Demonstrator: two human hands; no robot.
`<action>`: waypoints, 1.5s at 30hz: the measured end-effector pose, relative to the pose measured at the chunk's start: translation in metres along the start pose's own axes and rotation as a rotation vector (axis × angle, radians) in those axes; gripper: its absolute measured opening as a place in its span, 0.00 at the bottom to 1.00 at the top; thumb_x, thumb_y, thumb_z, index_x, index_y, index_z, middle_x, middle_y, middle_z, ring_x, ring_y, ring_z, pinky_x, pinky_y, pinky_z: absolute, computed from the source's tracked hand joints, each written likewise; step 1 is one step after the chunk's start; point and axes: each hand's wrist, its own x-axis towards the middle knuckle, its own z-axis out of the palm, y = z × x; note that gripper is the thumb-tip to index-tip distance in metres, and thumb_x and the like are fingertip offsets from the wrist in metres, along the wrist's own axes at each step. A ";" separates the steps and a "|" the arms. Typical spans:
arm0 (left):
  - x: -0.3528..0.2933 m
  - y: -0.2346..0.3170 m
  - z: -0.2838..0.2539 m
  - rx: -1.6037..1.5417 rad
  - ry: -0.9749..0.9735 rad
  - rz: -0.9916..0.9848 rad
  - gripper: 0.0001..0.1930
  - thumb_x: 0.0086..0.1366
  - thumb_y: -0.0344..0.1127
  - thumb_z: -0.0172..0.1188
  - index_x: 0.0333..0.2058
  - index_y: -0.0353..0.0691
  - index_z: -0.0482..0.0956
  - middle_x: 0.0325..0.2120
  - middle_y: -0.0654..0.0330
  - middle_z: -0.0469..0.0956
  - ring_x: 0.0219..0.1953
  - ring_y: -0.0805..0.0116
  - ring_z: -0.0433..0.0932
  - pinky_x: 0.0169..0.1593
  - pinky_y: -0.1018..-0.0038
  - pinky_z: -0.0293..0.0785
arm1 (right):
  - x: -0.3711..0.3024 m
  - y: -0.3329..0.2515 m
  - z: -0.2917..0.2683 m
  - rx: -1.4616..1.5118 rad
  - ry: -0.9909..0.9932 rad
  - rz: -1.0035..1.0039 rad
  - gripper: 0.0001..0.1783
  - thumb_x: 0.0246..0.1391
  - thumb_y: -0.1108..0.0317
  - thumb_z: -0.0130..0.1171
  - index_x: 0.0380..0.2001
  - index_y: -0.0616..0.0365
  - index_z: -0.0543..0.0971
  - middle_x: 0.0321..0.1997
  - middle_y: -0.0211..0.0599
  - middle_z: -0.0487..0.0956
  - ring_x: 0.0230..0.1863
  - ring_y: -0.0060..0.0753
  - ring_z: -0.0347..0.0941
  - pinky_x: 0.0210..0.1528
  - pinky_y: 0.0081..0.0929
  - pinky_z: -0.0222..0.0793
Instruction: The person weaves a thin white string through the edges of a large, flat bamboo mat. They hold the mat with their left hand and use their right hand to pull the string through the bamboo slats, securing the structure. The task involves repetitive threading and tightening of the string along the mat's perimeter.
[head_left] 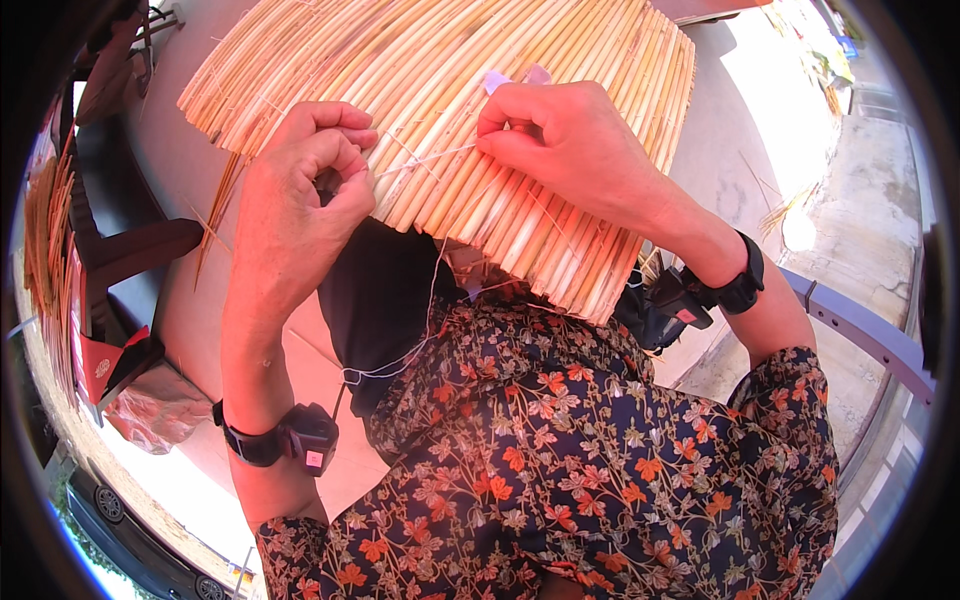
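Observation:
A mat of pale reed stalks [400, 60], bound side by side with thread, lies across my lap. My left hand [315, 165] is at its near left part, thumb and fingers pinched on a white string [428, 160]. My right hand [560, 140] pinches the same string farther right, so a short length runs taut between the hands, just over the stalks. A loose tail of white string [385, 373] hangs from the mat's near edge and loops over my lap. Behind the right fingers, a small pale scrap [496, 80] shows; I cannot make out what it is.
A bundle of reed stalks [50, 240] stands at the far left, near a dark chair [140, 245] and a red box [105, 365]. A crumpled plastic bag [160, 408] lies below the box. A grey metal bar [860, 330] is at the right. Stray stalks [785, 215] lie on the floor.

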 end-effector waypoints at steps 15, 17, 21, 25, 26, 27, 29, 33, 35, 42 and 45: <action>-0.004 -0.009 -0.002 0.055 0.051 0.050 0.05 0.61 0.19 0.58 0.25 0.30 0.73 0.46 0.56 0.78 0.47 0.67 0.82 0.49 0.74 0.77 | -0.032 0.019 -0.025 0.022 0.058 0.008 0.06 0.60 0.68 0.61 0.35 0.59 0.81 0.23 0.39 0.78 0.26 0.37 0.78 0.32 0.33 0.72; -0.005 -0.012 -0.004 0.039 0.052 0.050 0.05 0.62 0.20 0.58 0.26 0.30 0.73 0.46 0.55 0.78 0.45 0.68 0.81 0.48 0.75 0.76 | -0.035 0.028 -0.032 0.163 0.134 0.072 0.07 0.62 0.67 0.62 0.36 0.59 0.82 0.20 0.31 0.77 0.23 0.25 0.75 0.28 0.27 0.69; -0.013 0.002 -0.006 -0.059 0.054 0.053 0.03 0.66 0.21 0.58 0.31 0.30 0.75 0.46 0.56 0.79 0.43 0.73 0.79 0.48 0.78 0.74 | -0.038 -0.002 -0.040 0.625 0.108 0.354 0.08 0.65 0.65 0.62 0.36 0.58 0.83 0.21 0.19 0.74 0.20 0.09 0.66 0.22 0.15 0.59; -0.035 0.006 -0.001 -0.198 0.038 -0.002 0.02 0.71 0.23 0.57 0.36 0.32 0.76 0.43 0.58 0.81 0.42 0.75 0.77 0.48 0.79 0.73 | -0.030 -0.018 -0.024 0.825 0.144 0.348 0.08 0.66 0.64 0.62 0.37 0.58 0.83 0.21 0.17 0.73 0.19 0.07 0.64 0.20 0.13 0.57; -0.040 0.007 -0.001 -0.199 0.028 -0.026 0.02 0.72 0.23 0.57 0.37 0.32 0.76 0.42 0.58 0.82 0.42 0.76 0.77 0.48 0.79 0.72 | -0.025 -0.021 -0.021 0.861 0.145 0.327 0.08 0.66 0.64 0.62 0.37 0.58 0.83 0.21 0.18 0.73 0.18 0.07 0.64 0.20 0.13 0.57; -0.044 0.010 0.001 -0.192 0.063 -0.015 0.02 0.73 0.24 0.57 0.37 0.33 0.76 0.39 0.58 0.82 0.42 0.75 0.78 0.49 0.79 0.73 | -0.019 -0.026 -0.020 0.862 0.114 0.327 0.08 0.65 0.64 0.62 0.37 0.58 0.83 0.22 0.18 0.73 0.19 0.08 0.65 0.21 0.14 0.58; -0.050 0.007 -0.002 -0.296 0.045 0.019 0.02 0.73 0.24 0.57 0.39 0.33 0.76 0.40 0.57 0.82 0.42 0.75 0.78 0.49 0.78 0.73 | -0.010 -0.036 -0.015 0.861 0.039 0.337 0.09 0.65 0.65 0.62 0.36 0.59 0.83 0.22 0.19 0.74 0.21 0.09 0.66 0.24 0.15 0.61; -0.051 0.005 -0.008 -0.392 0.023 -0.035 0.01 0.73 0.24 0.57 0.39 0.32 0.76 0.42 0.55 0.82 0.43 0.74 0.79 0.51 0.77 0.74 | 0.002 -0.047 -0.002 0.654 -0.052 0.247 0.10 0.62 0.66 0.63 0.35 0.64 0.82 0.25 0.26 0.77 0.30 0.13 0.69 0.33 0.20 0.66; -0.053 0.001 -0.005 -0.436 0.044 -0.027 0.02 0.71 0.23 0.58 0.41 0.32 0.77 0.45 0.55 0.82 0.42 0.74 0.80 0.49 0.77 0.75 | -0.002 -0.051 -0.006 0.600 -0.091 0.227 0.10 0.62 0.66 0.63 0.35 0.64 0.82 0.25 0.27 0.77 0.30 0.13 0.69 0.32 0.19 0.66; -0.052 0.041 0.001 -0.654 0.032 -0.074 0.17 0.64 0.20 0.65 0.52 0.31 0.77 0.49 0.56 0.80 0.35 0.75 0.80 0.42 0.80 0.78 | -0.013 -0.068 -0.015 0.605 -0.187 0.191 0.07 0.62 0.69 0.63 0.35 0.63 0.81 0.25 0.27 0.77 0.29 0.12 0.70 0.31 0.18 0.67; -0.047 0.028 0.001 -0.448 0.007 -0.040 0.12 0.62 0.20 0.68 0.45 0.32 0.82 0.41 0.62 0.80 0.31 0.78 0.78 0.38 0.82 0.74 | -0.017 -0.065 -0.020 0.569 -0.149 0.145 0.06 0.62 0.70 0.63 0.36 0.62 0.81 0.25 0.26 0.77 0.29 0.11 0.70 0.31 0.18 0.67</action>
